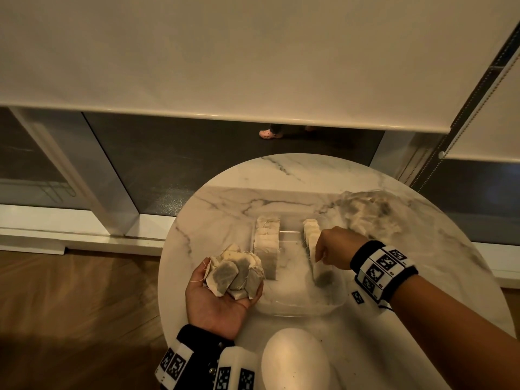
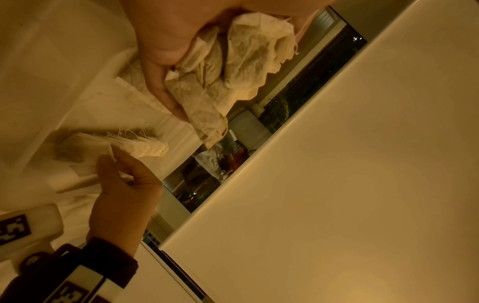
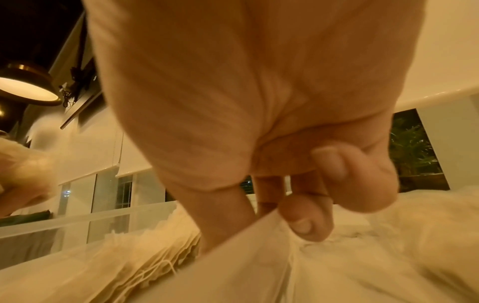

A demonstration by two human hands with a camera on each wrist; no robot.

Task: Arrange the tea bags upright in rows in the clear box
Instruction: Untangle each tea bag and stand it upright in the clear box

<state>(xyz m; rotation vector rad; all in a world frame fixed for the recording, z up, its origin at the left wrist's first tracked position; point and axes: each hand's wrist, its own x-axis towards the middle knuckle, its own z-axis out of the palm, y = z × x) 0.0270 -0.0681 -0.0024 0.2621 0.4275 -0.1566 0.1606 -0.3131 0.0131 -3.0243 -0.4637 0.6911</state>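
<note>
A clear box (image 1: 336, 301) sits mid-table with two rows of upright tea bags: a left row (image 1: 267, 243) and a right row (image 1: 311, 235). My left hand (image 1: 222, 296) lies palm up beside the box's left wall and cups a bunch of tea bags (image 1: 236, 274), also seen as a crumpled bunch (image 2: 233, 67). My right hand (image 1: 330, 249) reaches into the box and pinches the top of a tea bag (image 1: 323, 273) at the near end of the right row; that tea bag's top (image 3: 259, 246) sits between thumb and fingers.
A loose heap of tea bags (image 1: 368, 212) lies on the round marble table (image 1: 225, 201) behind the right hand. A white rounded object (image 1: 295, 358) stands at the table's near edge. Wooden floor lies to the left, a window with a blind beyond.
</note>
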